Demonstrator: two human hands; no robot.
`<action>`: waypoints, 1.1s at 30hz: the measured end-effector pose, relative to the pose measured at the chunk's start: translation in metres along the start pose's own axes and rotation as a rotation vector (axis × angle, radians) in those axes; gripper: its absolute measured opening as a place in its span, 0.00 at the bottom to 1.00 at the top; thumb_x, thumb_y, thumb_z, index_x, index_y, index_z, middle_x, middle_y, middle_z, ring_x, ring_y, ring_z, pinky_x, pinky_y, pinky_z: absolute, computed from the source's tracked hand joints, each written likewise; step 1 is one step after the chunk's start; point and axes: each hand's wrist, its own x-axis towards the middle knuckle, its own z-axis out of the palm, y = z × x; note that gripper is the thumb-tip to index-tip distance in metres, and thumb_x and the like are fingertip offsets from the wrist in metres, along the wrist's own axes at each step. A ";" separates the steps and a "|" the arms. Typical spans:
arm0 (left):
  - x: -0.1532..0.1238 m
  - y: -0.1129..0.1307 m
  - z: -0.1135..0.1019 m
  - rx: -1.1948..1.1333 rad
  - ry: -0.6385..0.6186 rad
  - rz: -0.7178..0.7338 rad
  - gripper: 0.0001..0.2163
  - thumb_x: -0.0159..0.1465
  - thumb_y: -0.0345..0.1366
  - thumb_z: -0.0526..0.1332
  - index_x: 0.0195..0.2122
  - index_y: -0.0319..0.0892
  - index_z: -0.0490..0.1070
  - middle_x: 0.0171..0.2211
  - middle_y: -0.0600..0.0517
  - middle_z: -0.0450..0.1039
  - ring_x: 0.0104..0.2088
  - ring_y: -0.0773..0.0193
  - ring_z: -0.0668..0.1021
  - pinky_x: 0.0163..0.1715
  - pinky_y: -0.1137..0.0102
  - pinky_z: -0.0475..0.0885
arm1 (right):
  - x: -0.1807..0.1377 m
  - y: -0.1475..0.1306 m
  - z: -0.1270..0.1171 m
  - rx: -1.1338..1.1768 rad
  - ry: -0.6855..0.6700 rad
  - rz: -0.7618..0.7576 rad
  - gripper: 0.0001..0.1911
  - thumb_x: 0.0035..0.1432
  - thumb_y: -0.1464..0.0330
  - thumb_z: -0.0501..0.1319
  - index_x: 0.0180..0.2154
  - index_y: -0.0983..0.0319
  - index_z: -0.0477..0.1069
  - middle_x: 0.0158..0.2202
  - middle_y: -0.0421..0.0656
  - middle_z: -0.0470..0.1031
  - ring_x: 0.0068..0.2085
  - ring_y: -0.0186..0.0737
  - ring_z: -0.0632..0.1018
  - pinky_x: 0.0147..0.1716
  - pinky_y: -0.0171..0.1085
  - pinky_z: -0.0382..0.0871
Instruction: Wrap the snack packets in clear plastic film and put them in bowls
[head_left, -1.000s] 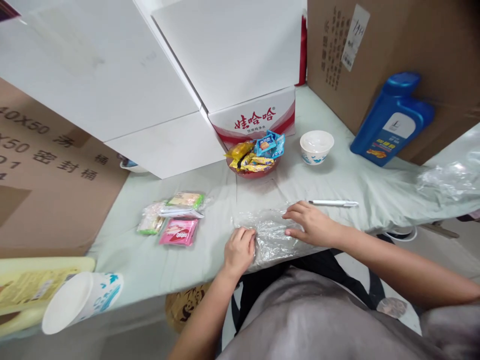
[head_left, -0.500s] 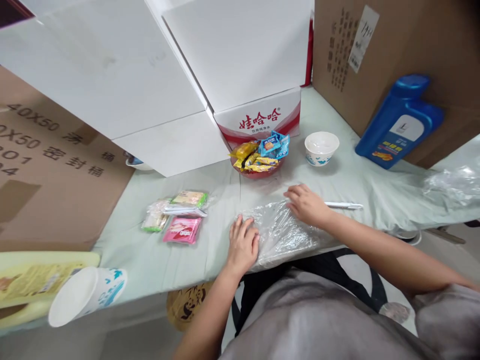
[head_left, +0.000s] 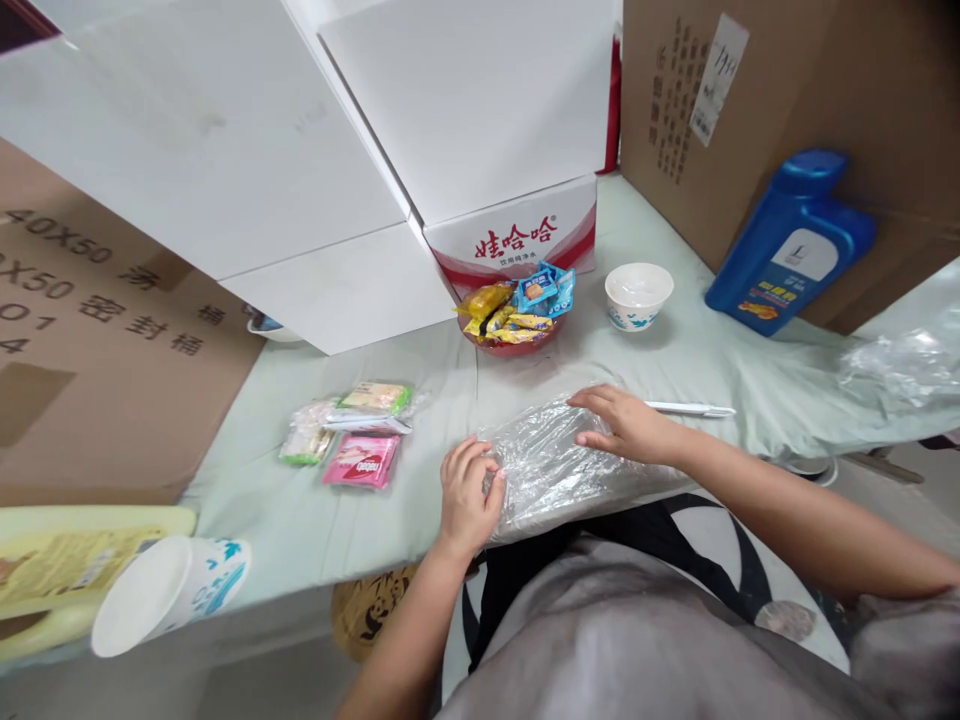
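Left hand point(head_left: 466, 492) pinches the left edge of the clear plastic bag point(head_left: 547, 465); right hand point(head_left: 626, 425) lies flat on it, fingers open — best to anchor the pinch and smooth outward, clear of the pen point(head_left: 690, 409).

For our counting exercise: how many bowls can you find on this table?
3. A white bowl left of the blue bottle; a red bowl of snack packets before the printed box; a third bowl, mostly hidden under the white box flap. Others may be hidden.
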 end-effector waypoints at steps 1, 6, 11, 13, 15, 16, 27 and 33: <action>0.002 0.001 -0.004 -0.038 0.023 0.015 0.02 0.64 0.32 0.56 0.34 0.44 0.67 0.44 0.46 0.74 0.54 0.52 0.72 0.54 0.53 0.66 | 0.000 -0.005 -0.004 0.082 -0.060 -0.035 0.32 0.60 0.53 0.61 0.60 0.62 0.64 0.57 0.54 0.71 0.57 0.50 0.71 0.56 0.50 0.65; 0.008 0.000 -0.015 -0.149 0.061 0.046 0.01 0.65 0.33 0.58 0.35 0.44 0.67 0.39 0.49 0.75 0.49 0.56 0.74 0.51 0.57 0.68 | 0.000 -0.019 -0.009 0.095 -0.289 -0.081 0.28 0.51 0.66 0.69 0.55 0.62 0.70 0.39 0.45 0.79 0.43 0.45 0.77 0.48 0.44 0.67; 0.005 -0.014 -0.020 -0.151 -0.065 -0.039 0.03 0.65 0.34 0.58 0.33 0.45 0.68 0.41 0.50 0.77 0.51 0.56 0.74 0.52 0.57 0.67 | -0.006 -0.007 -0.019 0.164 -0.302 -0.043 0.04 0.53 0.72 0.62 0.32 0.61 0.76 0.28 0.40 0.76 0.32 0.37 0.75 0.36 0.36 0.68; 0.005 -0.019 -0.022 -0.170 -0.102 -0.096 0.04 0.64 0.36 0.59 0.31 0.45 0.69 0.40 0.50 0.77 0.48 0.57 0.74 0.50 0.59 0.69 | -0.009 0.000 -0.023 0.314 -0.277 0.040 0.04 0.54 0.69 0.61 0.33 0.61 0.74 0.31 0.41 0.77 0.34 0.37 0.76 0.35 0.36 0.69; 0.007 -0.022 -0.024 -0.186 -0.101 -0.156 0.05 0.63 0.37 0.60 0.30 0.45 0.70 0.39 0.50 0.76 0.45 0.57 0.75 0.47 0.60 0.70 | -0.010 0.007 -0.023 0.508 -0.201 0.186 0.07 0.55 0.65 0.60 0.35 0.61 0.72 0.33 0.42 0.78 0.35 0.38 0.78 0.35 0.36 0.71; 0.008 -0.023 -0.024 -0.185 -0.085 -0.183 0.06 0.63 0.38 0.60 0.30 0.45 0.71 0.38 0.50 0.76 0.44 0.57 0.75 0.46 0.60 0.70 | -0.010 0.010 -0.020 0.603 -0.147 0.272 0.08 0.55 0.64 0.60 0.36 0.61 0.71 0.33 0.42 0.78 0.35 0.38 0.79 0.34 0.36 0.72; 0.018 -0.026 -0.016 -0.350 -0.014 -0.582 0.10 0.59 0.45 0.61 0.33 0.44 0.69 0.25 0.55 0.73 0.26 0.65 0.75 0.30 0.71 0.70 | 0.006 0.021 0.014 0.590 0.276 0.657 0.07 0.59 0.63 0.56 0.34 0.60 0.68 0.25 0.39 0.75 0.21 0.35 0.73 0.22 0.34 0.67; 0.027 -0.031 -0.008 -0.494 0.049 -0.706 0.13 0.55 0.43 0.63 0.38 0.43 0.67 0.25 0.57 0.73 0.22 0.67 0.76 0.28 0.71 0.70 | 0.010 0.020 0.017 0.263 0.304 0.604 0.13 0.61 0.60 0.53 0.36 0.60 0.72 0.24 0.39 0.73 0.27 0.39 0.74 0.31 0.37 0.66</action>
